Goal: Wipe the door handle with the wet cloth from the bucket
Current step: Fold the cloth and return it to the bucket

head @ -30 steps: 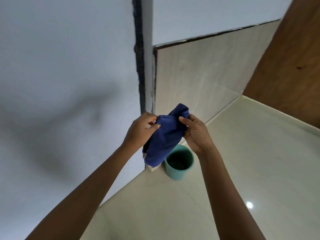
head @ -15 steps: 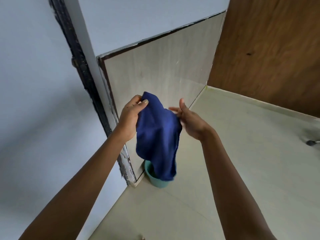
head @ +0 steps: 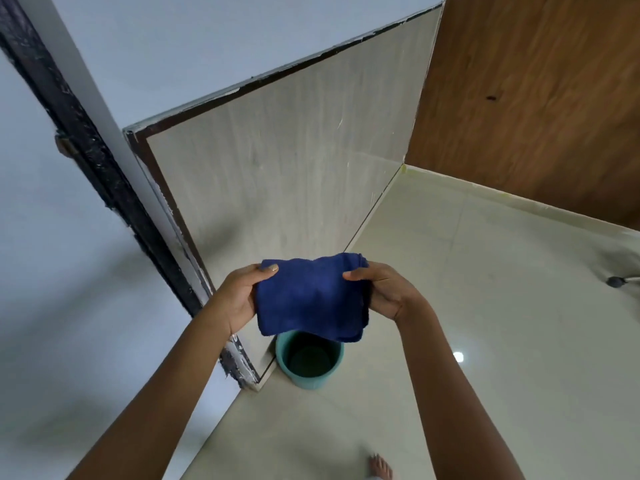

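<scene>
Both hands hold the blue cloth (head: 311, 297) spread between them above the green bucket (head: 309, 363). The left hand (head: 239, 299) pinches its left edge, thumb on top; the right hand (head: 388, 294) has its fingers (head: 356, 274) closed over the right edge.

Both bare forearms reach forward from the lower corners and draw in toward the middle. The left hand (head: 239, 299) is closed on the left edge of the blue cloth (head: 311, 299), thumb on top and fingers beneath. The right hand (head: 388, 292) pinches the right edge, thumb laid over the fabric, knuckles turned outward, at about the same height.
</scene>
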